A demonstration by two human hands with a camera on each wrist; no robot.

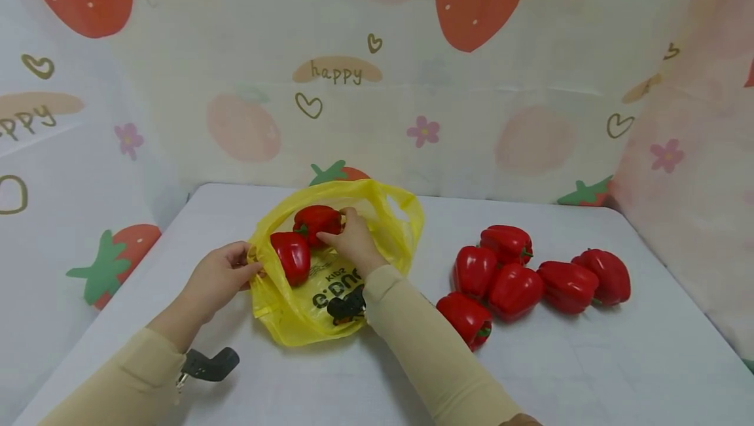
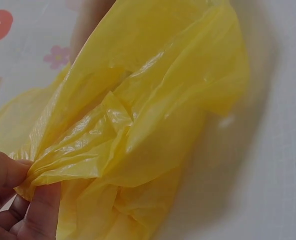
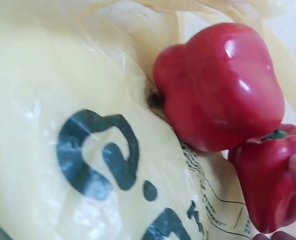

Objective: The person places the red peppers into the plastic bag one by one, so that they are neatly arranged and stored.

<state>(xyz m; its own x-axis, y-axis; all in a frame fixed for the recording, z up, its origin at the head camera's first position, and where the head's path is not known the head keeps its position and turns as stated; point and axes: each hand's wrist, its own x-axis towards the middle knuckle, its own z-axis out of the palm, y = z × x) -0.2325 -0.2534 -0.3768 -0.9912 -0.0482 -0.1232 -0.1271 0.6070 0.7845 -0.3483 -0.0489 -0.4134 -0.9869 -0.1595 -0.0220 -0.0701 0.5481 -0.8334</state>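
Note:
A yellow plastic bag (image 1: 277,328) with dark lettering lies with its mouth open. My left hand (image 1: 215,279) pinches its left rim; in the left wrist view, thumb and fingers (image 2: 44,210) bunch the thin plastic. Inside the bag are two red bell peppers. My right hand (image 1: 356,243) reaches in over the rim and holds the farther bell pepper (image 1: 317,222) between thumb and fingers. The other bell pepper (image 1: 291,257) lies just left of it, near the left hand. The right wrist view shows the held pepper (image 3: 267,185) against its neighbour (image 3: 222,90).
Several more red bell peppers (image 1: 515,292) lie grouped on the white table (image 1: 636,360) to the right of the bag. One pepper (image 1: 465,320) is close to the right forearm. A strawberry-printed cloth (image 1: 471,105) stands behind the table and at both sides.

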